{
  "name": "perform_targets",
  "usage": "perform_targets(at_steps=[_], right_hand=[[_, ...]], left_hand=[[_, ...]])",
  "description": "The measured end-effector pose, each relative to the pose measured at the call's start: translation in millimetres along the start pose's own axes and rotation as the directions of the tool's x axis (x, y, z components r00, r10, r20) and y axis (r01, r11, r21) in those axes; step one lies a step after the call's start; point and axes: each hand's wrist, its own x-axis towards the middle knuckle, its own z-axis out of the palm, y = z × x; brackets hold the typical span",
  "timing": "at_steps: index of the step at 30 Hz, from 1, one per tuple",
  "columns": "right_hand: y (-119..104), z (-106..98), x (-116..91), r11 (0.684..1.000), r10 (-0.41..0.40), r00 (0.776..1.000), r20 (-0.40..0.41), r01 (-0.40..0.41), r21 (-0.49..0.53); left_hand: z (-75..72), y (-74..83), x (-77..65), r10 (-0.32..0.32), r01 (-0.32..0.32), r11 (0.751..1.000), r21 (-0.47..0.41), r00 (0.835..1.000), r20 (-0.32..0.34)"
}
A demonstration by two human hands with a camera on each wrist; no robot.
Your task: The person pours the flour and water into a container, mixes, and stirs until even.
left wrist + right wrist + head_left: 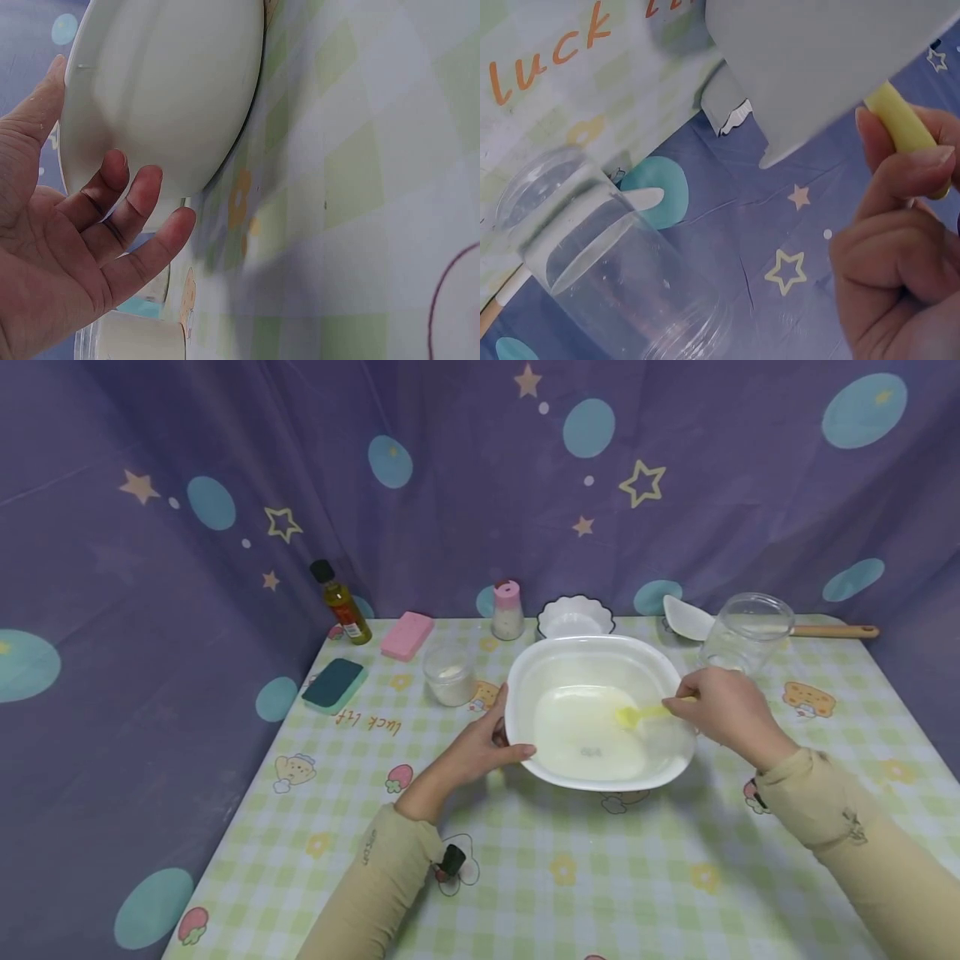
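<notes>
A white basin [600, 781] with rounded corners holds pale, cloudy liquid [577, 727]. At its left edge my left hand [483, 743] grips the rim, thumb over the edge. In the left wrist view, other fingers [139, 199] curl loosely beside the outer wall. My right hand [723, 710] pinches the thick handle of a small yellow utensil [648, 714] over the basin's right side. The utensil's widened end is in the liquid, so its exact kind is unclear. In the right wrist view, thumb and fingers wrap the yellow handle [904, 120].
Behind the basin stand a clear glass jar [746, 631], a scalloped dish [576, 617] and a pink-topped shaker [507, 610]. A spatula [832, 631] lies at back right. To the left are a cup of white powder [452, 681], two sponges [407, 635] and an oil bottle [345, 610].
</notes>
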Motion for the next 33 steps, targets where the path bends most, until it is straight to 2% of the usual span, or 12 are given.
perform_targets(at_steps=[5, 10, 23, 33], right_hand=[[1.7, -3.1, -4.6, 1.000, -0.010, 0.999, 0.034, 0.010, 0.011], [1.6, -2.5, -9.1, 0.999, -0.017, 0.999, 0.034, 0.016, 0.030], [1.9, 4.2, -14.8, 0.994, -0.040, 0.994, -0.101, 0.050, 0.095], [3.4, 7.9, -14.8, 0.992, -0.051, 0.989, -0.137, 0.066, 0.107]], left_hand=[[-0.1, 1.1, -0.2, -0.011, 0.011, 1.000, 0.002, 1.000, 0.000], [-0.3, 2.7, -1.0, -0.017, 0.017, 1.000, 0.004, 1.000, -0.003], [0.3, 2.4, -1.1, -0.024, 0.024, 1.000, 0.013, 1.000, -0.007], [0.3, 3.6, -1.1, -0.024, 0.024, 0.999, 0.021, 1.000, -0.011]])
